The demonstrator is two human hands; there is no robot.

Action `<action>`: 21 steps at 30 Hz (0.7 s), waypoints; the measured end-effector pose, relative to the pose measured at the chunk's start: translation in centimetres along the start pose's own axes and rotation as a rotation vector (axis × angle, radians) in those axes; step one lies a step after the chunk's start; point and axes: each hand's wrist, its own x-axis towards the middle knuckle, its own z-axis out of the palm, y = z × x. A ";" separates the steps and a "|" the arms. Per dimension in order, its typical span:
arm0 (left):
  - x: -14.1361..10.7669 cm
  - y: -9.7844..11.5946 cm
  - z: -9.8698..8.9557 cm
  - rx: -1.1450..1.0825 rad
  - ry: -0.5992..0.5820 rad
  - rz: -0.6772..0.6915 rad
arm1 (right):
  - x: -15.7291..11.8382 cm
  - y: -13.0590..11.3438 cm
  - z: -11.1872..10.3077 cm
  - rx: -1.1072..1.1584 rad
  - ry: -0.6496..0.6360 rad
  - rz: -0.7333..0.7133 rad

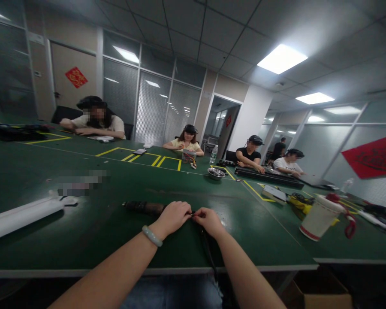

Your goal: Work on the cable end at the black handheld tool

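Note:
My left hand [173, 218], with a pale bangle on its wrist, and my right hand [209, 221] meet fingertip to fingertip on the green table [116, 231]. Both pinch a thin dark cable [208, 249] that runs back over the table's near edge. A dark cylindrical tool [143, 207] lies just left of my left hand, touching it or nearly so. What is between the fingertips is too small to make out.
A long white strip [22, 214] lies at the left. A white cup with a red strap [321, 216] stands at the right, near yellow items [300, 201]. A metal bowl [215, 173] sits mid-table. Several other people work along the far side.

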 end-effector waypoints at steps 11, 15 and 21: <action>0.0 0.5 -0.5 0.005 0.001 0.000 | -0.1 -0.7 0.1 -0.010 0.018 0.053; 0.0 0.3 -0.2 0.011 0.011 -0.005 | 0.1 -0.9 0.2 -0.033 0.029 0.078; 0.0 0.3 -0.2 0.017 0.004 -0.006 | 0.5 -0.5 0.8 -0.083 0.076 0.077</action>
